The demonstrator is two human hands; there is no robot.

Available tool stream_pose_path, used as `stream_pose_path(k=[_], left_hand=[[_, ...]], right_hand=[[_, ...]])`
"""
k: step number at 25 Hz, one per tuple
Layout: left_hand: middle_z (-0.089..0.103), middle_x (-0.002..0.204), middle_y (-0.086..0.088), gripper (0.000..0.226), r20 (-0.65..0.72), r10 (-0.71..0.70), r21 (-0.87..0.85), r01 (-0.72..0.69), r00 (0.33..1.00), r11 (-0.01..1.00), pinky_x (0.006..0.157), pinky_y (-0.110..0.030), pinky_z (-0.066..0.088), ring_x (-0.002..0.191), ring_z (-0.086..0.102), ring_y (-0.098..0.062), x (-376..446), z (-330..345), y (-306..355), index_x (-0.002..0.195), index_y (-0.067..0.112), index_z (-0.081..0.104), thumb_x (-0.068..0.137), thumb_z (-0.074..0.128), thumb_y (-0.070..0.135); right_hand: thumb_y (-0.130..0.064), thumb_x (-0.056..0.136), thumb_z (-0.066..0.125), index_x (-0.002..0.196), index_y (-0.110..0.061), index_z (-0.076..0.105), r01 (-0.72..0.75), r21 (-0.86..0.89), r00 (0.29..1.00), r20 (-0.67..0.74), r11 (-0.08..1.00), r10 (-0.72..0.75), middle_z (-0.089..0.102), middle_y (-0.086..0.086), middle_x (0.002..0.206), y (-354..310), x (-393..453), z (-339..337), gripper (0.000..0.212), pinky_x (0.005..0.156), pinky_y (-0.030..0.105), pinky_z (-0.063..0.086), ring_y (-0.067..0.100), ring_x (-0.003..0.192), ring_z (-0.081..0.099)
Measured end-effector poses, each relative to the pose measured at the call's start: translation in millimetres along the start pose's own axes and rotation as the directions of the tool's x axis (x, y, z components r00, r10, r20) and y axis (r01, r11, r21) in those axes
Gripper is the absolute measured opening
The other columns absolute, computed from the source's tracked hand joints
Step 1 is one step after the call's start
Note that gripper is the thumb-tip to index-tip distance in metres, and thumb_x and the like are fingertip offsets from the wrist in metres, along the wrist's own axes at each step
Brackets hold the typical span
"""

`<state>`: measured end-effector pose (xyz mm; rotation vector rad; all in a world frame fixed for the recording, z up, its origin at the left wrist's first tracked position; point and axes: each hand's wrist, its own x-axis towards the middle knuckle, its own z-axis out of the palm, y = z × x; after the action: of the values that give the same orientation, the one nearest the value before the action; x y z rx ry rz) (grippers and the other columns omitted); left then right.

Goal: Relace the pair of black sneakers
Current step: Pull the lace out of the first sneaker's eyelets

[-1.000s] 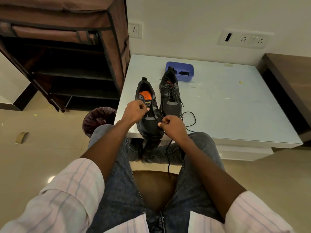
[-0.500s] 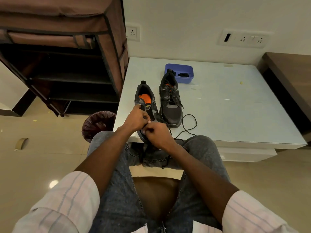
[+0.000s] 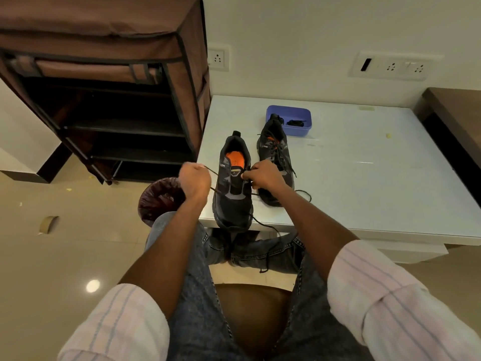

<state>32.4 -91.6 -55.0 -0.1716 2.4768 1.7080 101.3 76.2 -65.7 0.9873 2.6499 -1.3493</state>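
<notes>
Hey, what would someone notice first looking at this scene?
Two hands working a black lace: the left hand pulls one end out to the side while the right hand pinches it at the near sneaker, which has an orange insole, at the white table's front edge. Behind stand the laced sneaker and a blue tray.

free: table point(image 3: 377, 183) right | blocked: blue tray point(image 3: 288, 120) behind sneakers point(image 3: 276, 162)
</notes>
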Motion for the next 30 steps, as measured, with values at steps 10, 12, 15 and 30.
stream_pose_path(k=[10,12,15,30], left_hand=[[0.066,0.079,-0.002,0.010,0.484,0.151,0.120,-0.237,0.862,0.964,0.061,-0.024,0.047,0.066,0.060,-0.013,-5.0,-5.9,-0.1,0.091,0.013,0.074,0.092,0.065,0.009],[0.063,0.077,0.001,0.009,0.652,0.220,0.322,-0.527,0.725,0.786,0.063,-0.023,0.040,0.074,0.061,-0.017,-11.8,8.6,-7.5,0.093,0.012,0.078,0.090,0.070,0.015],[0.056,0.077,0.001,0.013,0.708,0.224,0.435,-0.664,0.669,0.608,0.064,-0.025,0.034,0.078,0.057,-0.020,-13.3,18.2,-13.6,0.094,0.008,0.078,0.090,0.070,0.017],[0.064,0.111,-0.011,0.040,-0.159,-0.405,-0.323,0.341,0.900,0.883,0.088,-0.036,0.053,0.090,0.061,-0.023,25.8,-31.3,-4.7,0.130,0.005,0.056,0.101,0.041,0.028]], right_hand=[[-0.038,0.073,0.085,0.080,0.001,0.064,-0.026,0.180,0.999,0.047,0.983,0.018,0.064,0.015,0.074,17.3,4.2,8.5,0.046,0.078,0.048,0.056,0.025,0.069,0.063],[-0.039,0.075,0.083,0.084,0.003,0.066,-0.033,0.179,0.999,0.048,0.983,0.025,0.062,0.010,0.072,16.9,2.5,7.7,0.046,0.074,0.044,0.055,0.019,0.067,0.058],[-0.038,0.076,0.082,0.090,0.007,0.067,-0.029,0.209,0.999,0.039,0.978,0.021,0.060,0.008,0.069,20.1,2.1,8.7,0.050,0.069,0.040,0.050,0.017,0.064,0.054],[-0.038,0.072,0.085,0.078,-0.012,0.057,-0.044,0.159,0.999,0.018,0.986,0.041,0.066,0.010,0.082,16.3,6.2,13.4,0.040,0.081,0.045,0.055,0.026,0.079,0.065]])
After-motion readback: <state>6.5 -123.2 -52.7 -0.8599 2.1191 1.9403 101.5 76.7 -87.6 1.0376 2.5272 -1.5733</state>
